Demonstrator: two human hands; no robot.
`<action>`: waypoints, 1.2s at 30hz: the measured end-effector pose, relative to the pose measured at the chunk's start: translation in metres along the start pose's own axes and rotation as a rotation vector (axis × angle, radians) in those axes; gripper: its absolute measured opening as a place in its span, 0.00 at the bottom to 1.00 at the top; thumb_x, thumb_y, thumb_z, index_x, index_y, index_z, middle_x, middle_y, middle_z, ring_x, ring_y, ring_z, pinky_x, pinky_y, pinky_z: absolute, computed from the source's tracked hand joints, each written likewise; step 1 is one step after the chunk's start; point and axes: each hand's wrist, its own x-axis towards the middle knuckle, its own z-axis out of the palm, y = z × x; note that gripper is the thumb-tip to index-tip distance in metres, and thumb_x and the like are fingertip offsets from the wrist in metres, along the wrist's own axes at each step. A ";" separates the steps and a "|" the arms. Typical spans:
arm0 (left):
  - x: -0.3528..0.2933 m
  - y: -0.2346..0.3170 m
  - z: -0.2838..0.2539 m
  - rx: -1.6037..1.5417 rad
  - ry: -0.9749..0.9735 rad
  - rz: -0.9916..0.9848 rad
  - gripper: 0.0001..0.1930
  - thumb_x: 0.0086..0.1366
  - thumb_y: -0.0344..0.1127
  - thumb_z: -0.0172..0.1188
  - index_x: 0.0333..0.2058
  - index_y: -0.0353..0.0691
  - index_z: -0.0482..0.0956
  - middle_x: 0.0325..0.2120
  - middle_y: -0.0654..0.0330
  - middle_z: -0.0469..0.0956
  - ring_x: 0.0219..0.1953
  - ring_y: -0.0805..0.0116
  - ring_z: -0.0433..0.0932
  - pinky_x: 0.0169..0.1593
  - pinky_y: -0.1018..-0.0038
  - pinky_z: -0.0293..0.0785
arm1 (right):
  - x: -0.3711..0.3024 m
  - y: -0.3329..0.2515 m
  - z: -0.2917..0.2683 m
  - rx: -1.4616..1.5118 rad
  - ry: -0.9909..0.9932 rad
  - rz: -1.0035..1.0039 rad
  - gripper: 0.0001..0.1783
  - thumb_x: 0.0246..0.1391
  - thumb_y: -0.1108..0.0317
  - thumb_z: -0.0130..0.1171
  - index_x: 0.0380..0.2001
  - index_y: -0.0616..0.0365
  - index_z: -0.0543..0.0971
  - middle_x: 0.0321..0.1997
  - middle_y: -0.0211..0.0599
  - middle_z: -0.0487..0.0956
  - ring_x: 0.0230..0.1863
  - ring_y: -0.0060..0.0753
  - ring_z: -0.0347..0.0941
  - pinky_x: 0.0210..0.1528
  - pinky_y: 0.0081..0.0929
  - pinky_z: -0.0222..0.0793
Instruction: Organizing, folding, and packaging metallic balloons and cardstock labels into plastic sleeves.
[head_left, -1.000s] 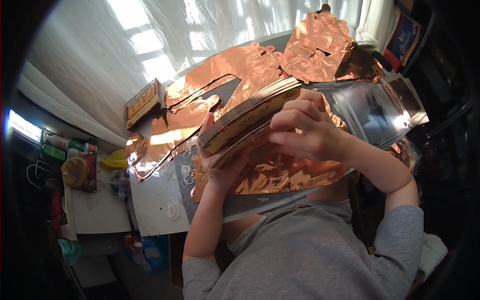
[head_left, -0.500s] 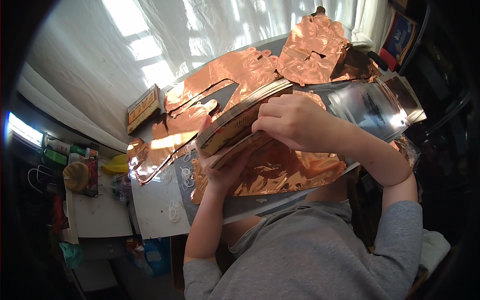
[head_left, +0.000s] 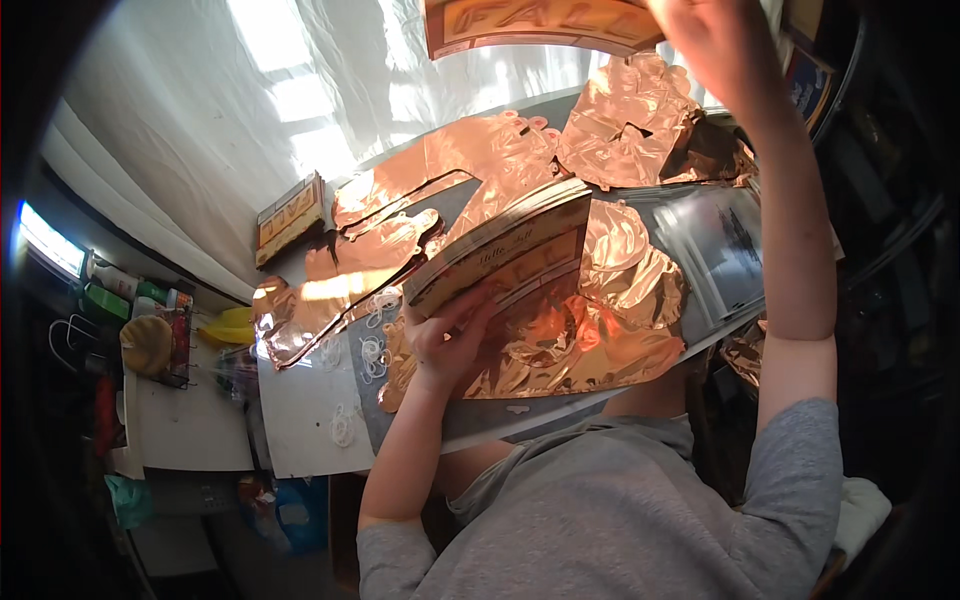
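My left hand (head_left: 448, 338) is closed round the lower end of a thick stack of printed cards (head_left: 505, 245), tilted above the middle of the table. The cards' faces are tan and orange with lettering, and their pale edges show along the top. At the top of the view, my raised right hand (head_left: 705, 40) grips one orange printed card (head_left: 540, 28) by its right end. The upper part of that card is cut off by the picture's edge. Flat copper-coloured foil balloons (head_left: 590, 350) lie beneath the stack.
More copper foil balloons (head_left: 625, 125) spread across the far side of the table. A smaller card stack (head_left: 290, 222) stands at the far left. Clear plastic sleeves (head_left: 710, 240) lie at right, coiled white strings (head_left: 372, 355) at left. A white curtain (head_left: 190, 130) hangs behind.
My right hand has left the stack and risen to the top right with one card in it. My left hand still holds the stack, now showing more of its front.
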 end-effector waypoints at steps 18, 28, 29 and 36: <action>0.006 0.008 -0.004 -0.075 0.080 0.082 0.22 0.44 0.18 0.68 0.37 0.51 0.92 0.42 0.59 0.84 0.49 0.53 0.80 0.54 0.59 0.76 | -0.055 -0.079 0.135 1.014 -0.941 0.091 0.13 0.64 0.64 0.59 0.43 0.63 0.81 0.42 0.43 0.83 0.45 0.42 0.79 0.50 0.34 0.72; 0.010 0.011 -0.001 0.037 0.063 0.144 0.20 0.46 0.22 0.72 0.39 0.53 0.92 0.45 0.59 0.83 0.50 0.51 0.79 0.55 0.59 0.75 | -0.108 -0.128 0.072 0.453 -0.318 -0.063 0.11 0.51 0.69 0.67 0.40 0.57 0.85 0.42 0.33 0.80 0.44 0.36 0.78 0.44 0.33 0.75; 0.010 0.012 -0.001 0.063 0.069 0.143 0.20 0.48 0.23 0.74 0.40 0.53 0.92 0.45 0.59 0.83 0.50 0.51 0.79 0.55 0.59 0.75 | -0.116 -0.133 0.075 0.356 -0.226 -0.068 0.14 0.50 0.70 0.66 0.42 0.58 0.85 0.43 0.33 0.80 0.45 0.37 0.78 0.46 0.34 0.76; 0.005 -0.002 0.004 0.108 0.087 0.275 0.33 0.53 0.24 0.75 0.59 0.52 0.82 0.49 0.52 0.80 0.51 0.47 0.78 0.52 0.56 0.75 | -0.134 -0.141 0.077 0.256 -0.089 -0.085 0.20 0.48 0.73 0.64 0.47 0.63 0.85 0.49 0.38 0.82 0.52 0.39 0.78 0.52 0.34 0.78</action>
